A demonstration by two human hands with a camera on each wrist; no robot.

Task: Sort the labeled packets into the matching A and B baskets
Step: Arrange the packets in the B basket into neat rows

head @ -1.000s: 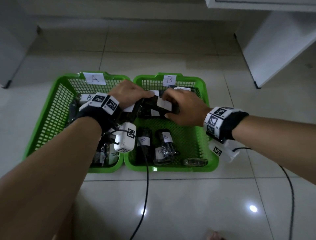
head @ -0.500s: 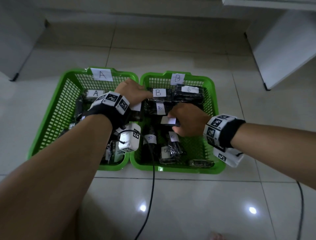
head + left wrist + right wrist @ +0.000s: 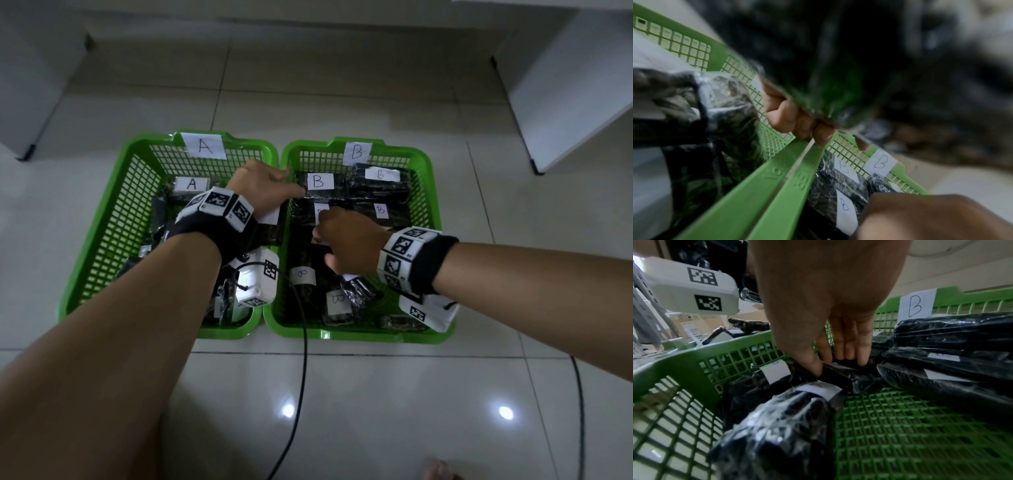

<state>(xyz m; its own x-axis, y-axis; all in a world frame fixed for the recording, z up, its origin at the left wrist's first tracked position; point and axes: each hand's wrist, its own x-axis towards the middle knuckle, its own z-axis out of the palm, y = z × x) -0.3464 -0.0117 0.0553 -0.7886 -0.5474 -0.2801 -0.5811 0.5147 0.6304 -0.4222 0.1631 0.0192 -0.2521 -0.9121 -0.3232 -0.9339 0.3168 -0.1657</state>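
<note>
Two green baskets stand side by side, basket A (image 3: 102,240) on the left and basket B (image 3: 428,192) on the right, each with a paper letter tag on its back wall. Several black packets with white labels lie in both. My left hand (image 3: 263,186) hovers over the shared rims (image 3: 756,194), fingers (image 3: 797,120) curled round a black packet (image 3: 274,233). My right hand (image 3: 834,365) is low inside basket B, thumb and straight fingers pinching the edge of a black packet (image 3: 840,374) that lies among B-labelled ones.
White furniture legs stand on the tiled floor at the back left (image 3: 27,102) and back right (image 3: 548,102). Two black cables (image 3: 301,359) trail from the wrist cameras across the floor in front of the baskets.
My right hand has come down and toward me with its packet, from the back of basket B to its middle. The left hand has stayed over the shared rims with its packet.
</note>
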